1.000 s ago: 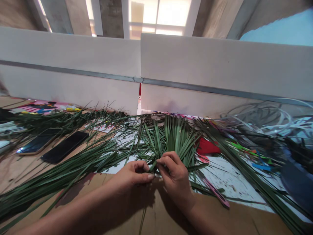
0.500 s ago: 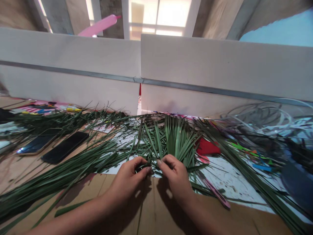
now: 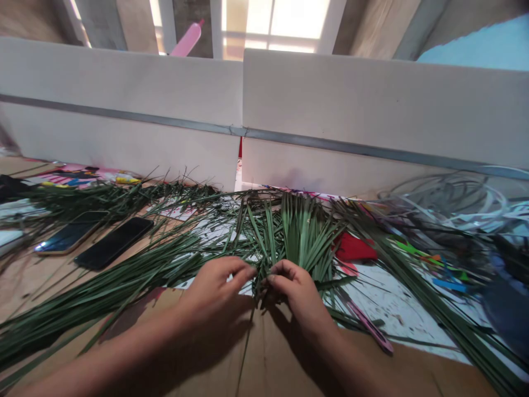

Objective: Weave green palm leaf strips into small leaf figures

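A fan of green palm leaf strips (image 3: 300,234) lies on the table in front of me, its narrow base toward me. My left hand (image 3: 217,292) and my right hand (image 3: 300,298) meet at that base, fingers curled and pinching the gathered strips from both sides. One thin strip (image 3: 247,342) trails from the pinch toward me over brown cardboard (image 3: 268,364).
Long loose palm leaves (image 3: 103,286) spread across the left, more at the right (image 3: 433,309). Two phones (image 3: 113,242) lie at the left. A pink-handled tool (image 3: 372,331) rests right of my hand. Red paper (image 3: 353,248), white coiled strips (image 3: 454,204) and white partition boards (image 3: 330,110) stand behind.
My fingers have shifted on the fan's base and closed tighter together. A thin strip now trails toward me. The view moved slightly downward.
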Motion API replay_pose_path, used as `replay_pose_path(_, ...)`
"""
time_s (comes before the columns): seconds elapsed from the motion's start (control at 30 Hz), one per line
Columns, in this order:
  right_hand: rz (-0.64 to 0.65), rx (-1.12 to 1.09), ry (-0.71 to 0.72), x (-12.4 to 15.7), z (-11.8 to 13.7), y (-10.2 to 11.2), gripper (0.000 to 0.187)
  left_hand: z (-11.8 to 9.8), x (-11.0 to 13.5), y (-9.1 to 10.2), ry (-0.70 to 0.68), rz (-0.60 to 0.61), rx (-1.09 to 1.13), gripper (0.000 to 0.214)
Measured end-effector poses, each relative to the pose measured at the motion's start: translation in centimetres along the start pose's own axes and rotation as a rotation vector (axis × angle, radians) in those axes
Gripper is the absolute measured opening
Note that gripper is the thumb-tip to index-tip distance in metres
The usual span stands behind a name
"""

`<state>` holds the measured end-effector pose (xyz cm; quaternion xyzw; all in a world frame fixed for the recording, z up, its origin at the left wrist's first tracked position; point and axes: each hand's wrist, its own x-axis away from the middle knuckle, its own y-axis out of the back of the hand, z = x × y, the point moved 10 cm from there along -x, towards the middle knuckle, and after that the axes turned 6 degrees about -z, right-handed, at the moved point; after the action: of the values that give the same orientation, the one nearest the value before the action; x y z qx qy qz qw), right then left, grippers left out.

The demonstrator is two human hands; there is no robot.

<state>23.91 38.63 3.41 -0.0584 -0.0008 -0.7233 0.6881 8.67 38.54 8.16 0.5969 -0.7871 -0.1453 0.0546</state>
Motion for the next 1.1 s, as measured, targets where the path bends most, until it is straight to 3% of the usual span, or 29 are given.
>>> replay_pose_path(0.07,-0.028,-0.027,-0.021,-0.1,-0.2,0.4,0.011,0.3,-1.1,1.7,-0.026,-0.054,-0.079,0.022)
replay_pose_path(0.13,-0.061,-0.035,-0.034,-0.3,-0.4,1.0,0.013,0.8,-2.0,2.3,-0.06,-0.02,-0.151,0.022)
replay_pose_path(0.27,-0.089,-0.048,-0.072,-0.8,-0.8,1.6,0.018,2.4,-2.5,0.9,-0.073,0.131,-0.25,0.035)
replay_pose_path(0.43,-0.097,-0.1,-0.094,-0.8,-0.6,1.9,0.017,2.7,-2.0,-0.6,-0.128,0.223,-0.326,0.029)
replay_pose_path(0.67,-0.085,-0.123,-0.109,-1.4,-1.1,2.4,0.019,2.6,-2.1,0.9,0.074,0.158,0.028,0.03)
replay_pose_path(0.9,-0.104,-0.063,-0.057,-1.5,-0.7,2.7,0.015,3.4,-2.8,1.9,0.069,0.088,0.178,0.022)
replay_pose_path(1.1,-0.146,0.087,0.096,-1.6,0.4,3.2,0.012,3.0,-2.6,1.9,0.082,0.085,0.248,0.022)
